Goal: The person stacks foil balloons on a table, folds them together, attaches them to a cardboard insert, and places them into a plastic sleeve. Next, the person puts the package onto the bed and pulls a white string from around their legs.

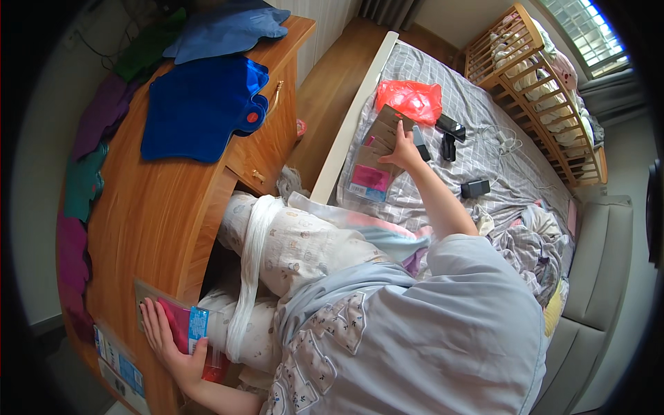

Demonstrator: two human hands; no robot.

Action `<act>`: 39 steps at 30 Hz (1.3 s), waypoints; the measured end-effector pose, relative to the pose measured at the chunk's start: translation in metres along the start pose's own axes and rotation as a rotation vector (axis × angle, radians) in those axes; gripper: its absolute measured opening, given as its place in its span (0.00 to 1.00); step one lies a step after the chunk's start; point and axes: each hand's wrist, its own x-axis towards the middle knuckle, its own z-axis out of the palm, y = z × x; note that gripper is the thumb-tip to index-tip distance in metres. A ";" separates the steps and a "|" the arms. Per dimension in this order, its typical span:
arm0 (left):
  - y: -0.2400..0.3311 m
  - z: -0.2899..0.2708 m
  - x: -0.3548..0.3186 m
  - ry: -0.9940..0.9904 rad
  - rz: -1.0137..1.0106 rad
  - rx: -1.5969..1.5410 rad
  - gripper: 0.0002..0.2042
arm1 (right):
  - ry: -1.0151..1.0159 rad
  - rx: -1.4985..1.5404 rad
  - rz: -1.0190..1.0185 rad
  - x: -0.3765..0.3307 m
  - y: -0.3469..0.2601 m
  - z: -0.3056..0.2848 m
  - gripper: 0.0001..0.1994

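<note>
My left hand (pixel 168 344) lies flat, fingers stretched and thumb apart, on a clear plastic packet with a pink-red sheet and a blue label (pixel 198 325), at the desk's edge. Over on the bed, my right hand (pixel 403 151) rests with thumb and forefinger spread on brown cardboard (pixel 382 131). Its other fingers are partly hidden. Just below the cardboard is a bright pink packet (pixel 370 178) with a pale blue end. A loop of white yarn (pixel 250 266) hangs around my knees.
The wooden desk (pixel 131 242) carries royal blue cut fabric (pixel 200 107), a light blue piece (pixel 228 33) and several coloured pieces along its far left edge. A red plastic bag (pixel 409 100), black devices (pixel 449 128) and white cables lie on the bed. A wooden crib (pixel 536 83) stands beyond.
</note>
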 end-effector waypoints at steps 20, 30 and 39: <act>0.001 0.003 0.005 -0.006 0.015 -0.021 0.47 | 0.060 -0.094 -0.128 -0.010 0.007 -0.009 0.34; 0.005 0.004 0.002 0.153 -0.030 -0.108 0.47 | 0.307 -0.212 -0.190 -0.046 -0.015 -0.005 0.28; -0.012 -0.010 0.000 0.218 -0.101 -0.144 0.47 | 0.280 -0.325 -0.269 -0.004 -0.015 0.005 0.41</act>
